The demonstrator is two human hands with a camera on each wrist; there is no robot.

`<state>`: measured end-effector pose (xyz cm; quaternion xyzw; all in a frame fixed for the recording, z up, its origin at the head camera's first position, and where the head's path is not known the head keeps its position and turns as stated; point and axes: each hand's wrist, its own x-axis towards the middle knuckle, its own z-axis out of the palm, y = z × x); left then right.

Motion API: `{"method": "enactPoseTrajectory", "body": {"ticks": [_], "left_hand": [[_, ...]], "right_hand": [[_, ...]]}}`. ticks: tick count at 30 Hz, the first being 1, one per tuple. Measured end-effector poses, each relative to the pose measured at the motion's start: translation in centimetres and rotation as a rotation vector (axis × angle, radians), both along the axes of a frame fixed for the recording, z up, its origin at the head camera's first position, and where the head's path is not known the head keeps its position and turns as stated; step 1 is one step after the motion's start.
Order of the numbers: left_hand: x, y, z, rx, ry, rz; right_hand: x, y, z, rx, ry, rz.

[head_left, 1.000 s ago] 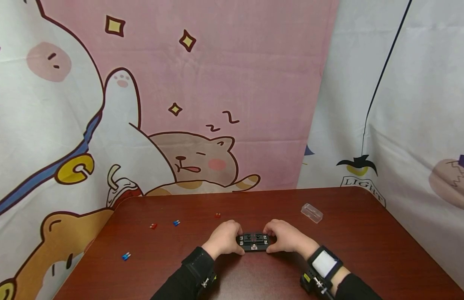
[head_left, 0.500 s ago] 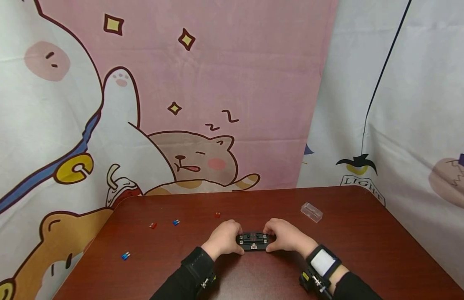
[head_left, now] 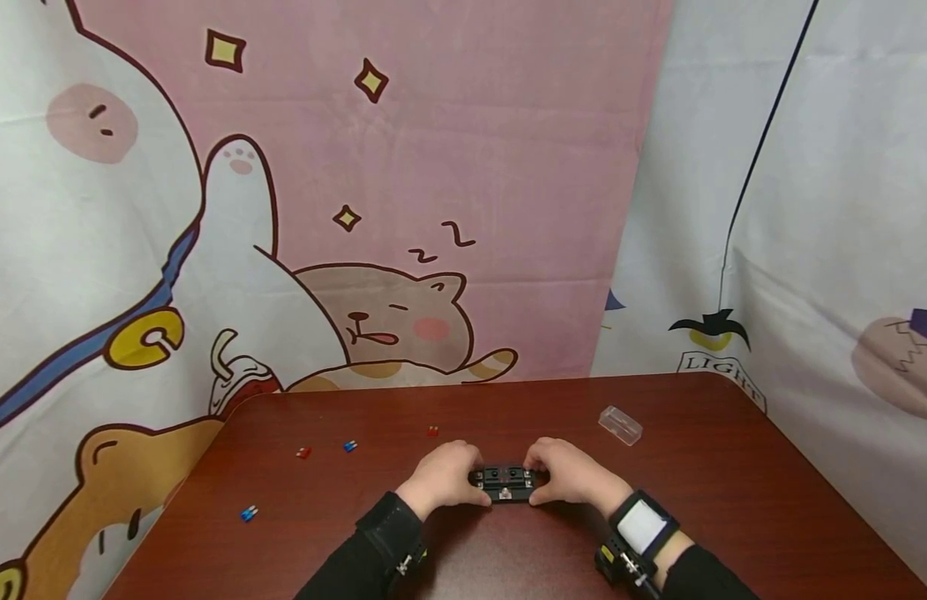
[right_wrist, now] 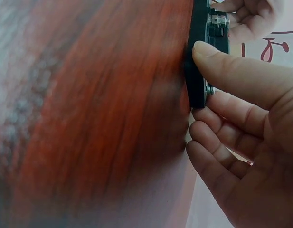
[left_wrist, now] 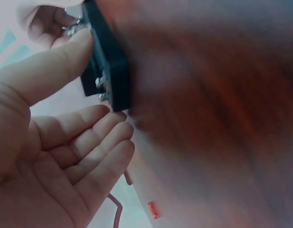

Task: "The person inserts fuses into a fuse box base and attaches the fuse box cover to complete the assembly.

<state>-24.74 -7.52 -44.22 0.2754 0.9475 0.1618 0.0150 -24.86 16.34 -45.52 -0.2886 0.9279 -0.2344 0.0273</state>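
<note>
Holding a small black fuse block (head_left: 506,481) from both ends, the left hand (head_left: 443,477) and right hand (head_left: 570,476) pinch it between thumb and curled fingers. It sits flat on the dark red table (head_left: 734,500), close to the near edge. Tiny red and blue fuses (head_left: 349,446) lie off to the left. A clear plastic cover (head_left: 620,424) lies to the right.

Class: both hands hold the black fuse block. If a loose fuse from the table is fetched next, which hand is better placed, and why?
Probably the left hand. The nearest red fuse and the blue fuse lie on its side of the fuse block. The right hand has only the clear cover near it.
</note>
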Motion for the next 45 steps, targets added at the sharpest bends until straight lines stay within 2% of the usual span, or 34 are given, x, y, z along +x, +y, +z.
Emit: {"method": "enactPoseTrajectory", "body": {"ticks": [4, 10, 22, 28, 36, 45], "left_hand": [[-0.1, -0.4, 0.5, 0.016, 0.009, -0.002], [-0.3, -0.9, 1.0, 0.042, 0.031, 0.039], [-1.7, -2.1, 0.9, 0.061, 0.144, 0.102], [-2.5, -3.0, 0.8, 0.022, 0.222, 0.125], [-3.8, -4.2, 0.7, -0.009, 0.27, 0.164], [-4.6, -4.6, 0.2, -0.077, 0.319, 0.2]], "right_hand": [[0.0, -0.1, 0.0, -0.004, 0.002, 0.0], [0.1, -0.2, -0.1, 0.006, -0.002, -0.019], [0.1, -0.2, -0.1, 0.013, -0.009, -0.034], [0.0, -0.2, -0.1, 0.014, -0.007, -0.032], [0.0, -0.2, 0.0, 0.007, -0.015, -0.034], [0.1, -0.1, 0.0, 0.003, -0.006, -0.029]]}}
